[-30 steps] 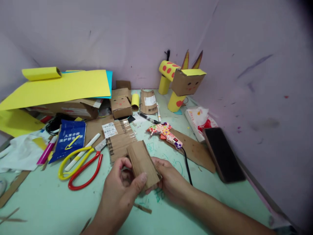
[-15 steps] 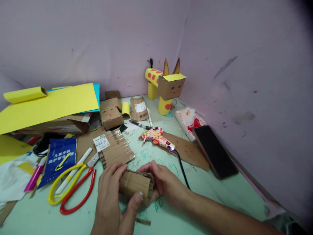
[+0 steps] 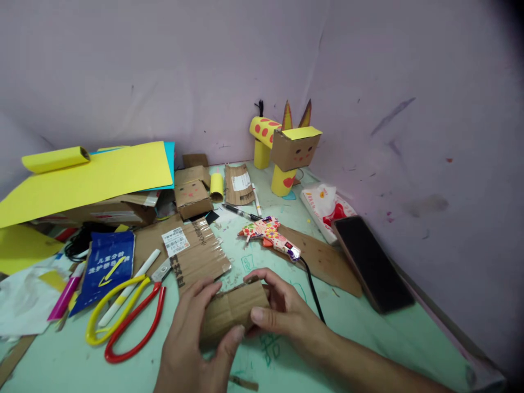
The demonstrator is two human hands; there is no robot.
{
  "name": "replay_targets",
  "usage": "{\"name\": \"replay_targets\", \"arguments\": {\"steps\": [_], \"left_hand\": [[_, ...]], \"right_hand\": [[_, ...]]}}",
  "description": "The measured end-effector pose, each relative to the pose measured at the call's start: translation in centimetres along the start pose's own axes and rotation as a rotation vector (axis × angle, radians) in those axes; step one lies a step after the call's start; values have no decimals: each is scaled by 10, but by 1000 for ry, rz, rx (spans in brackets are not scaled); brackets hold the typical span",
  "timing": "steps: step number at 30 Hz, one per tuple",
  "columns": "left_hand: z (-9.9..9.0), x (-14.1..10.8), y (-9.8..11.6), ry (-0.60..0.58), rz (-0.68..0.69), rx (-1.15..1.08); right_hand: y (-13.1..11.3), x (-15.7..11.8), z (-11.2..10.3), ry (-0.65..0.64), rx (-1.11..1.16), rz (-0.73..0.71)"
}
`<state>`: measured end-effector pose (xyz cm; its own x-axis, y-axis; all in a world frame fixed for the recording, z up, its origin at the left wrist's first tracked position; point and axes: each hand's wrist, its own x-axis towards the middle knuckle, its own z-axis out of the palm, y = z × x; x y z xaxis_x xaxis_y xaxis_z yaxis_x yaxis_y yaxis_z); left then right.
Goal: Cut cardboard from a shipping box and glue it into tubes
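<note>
Between both hands is a rolled piece of brown cardboard (image 3: 231,311), bent into a tube just over the table's front part. My left hand (image 3: 196,333) wraps its left end, the thumb along the near side. My right hand (image 3: 282,308) grips the right end, thumb on the near face and fingers over the top and behind. Parts of the roll's far side are hidden by the fingers. Beyond the hands rests a flowered glue gun (image 3: 268,234) with a black cord. Scissors (image 3: 135,311) with yellow and red handles lie left of my left hand.
A flat cardboard piece (image 3: 200,254) with a label lies behind the roll. A phone (image 3: 372,262) and a tissue pack (image 3: 327,207) are at the right. A cardboard animal (image 3: 286,147) stands by the wall corner. Yellow sheets (image 3: 102,169) are stacked at the left.
My right thumb has moved from behind the roll's right end onto its near face. The roll has turned slightly, its open end now less visible. The view has shifted a little.
</note>
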<state>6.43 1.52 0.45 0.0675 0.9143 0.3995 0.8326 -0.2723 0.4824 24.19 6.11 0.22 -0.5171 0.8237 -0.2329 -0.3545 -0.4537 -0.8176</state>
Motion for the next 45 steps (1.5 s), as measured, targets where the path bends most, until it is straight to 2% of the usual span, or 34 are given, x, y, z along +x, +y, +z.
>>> {"name": "replay_targets", "arguments": {"steps": [5, 15, 20, 23, 29, 33, 40, 43, 45], "left_hand": [[-4, 1, -1, -71, 35, -52], [-8, 3, -5, -67, -1, -106], [-3, -2, -8, -74, 192, 3], [-4, 0, -9, -61, 255, 71], [-7, 11, -10, 18, 572, 354], [-5, 13, -5, 96, 601, 491], [3, 12, -12, -30, 650, 387], [5, 10, -13, -36, 677, 404], [5, 8, -12, -21, 639, 409]], "right_hand": [[0, -2, -2, 39, -203, -140], [-4, -1, 0, 48, -115, -134], [-2, -1, 1, 87, -78, -83], [0, 0, 0, 113, -61, -67], [3, 1, 2, 147, -90, -30], [8, 1, 4, 179, -203, -59], [13, -1, 3, 117, -275, -72], [11, -2, 4, 132, -304, -66], [10, -3, 4, 146, -347, -84]]}}
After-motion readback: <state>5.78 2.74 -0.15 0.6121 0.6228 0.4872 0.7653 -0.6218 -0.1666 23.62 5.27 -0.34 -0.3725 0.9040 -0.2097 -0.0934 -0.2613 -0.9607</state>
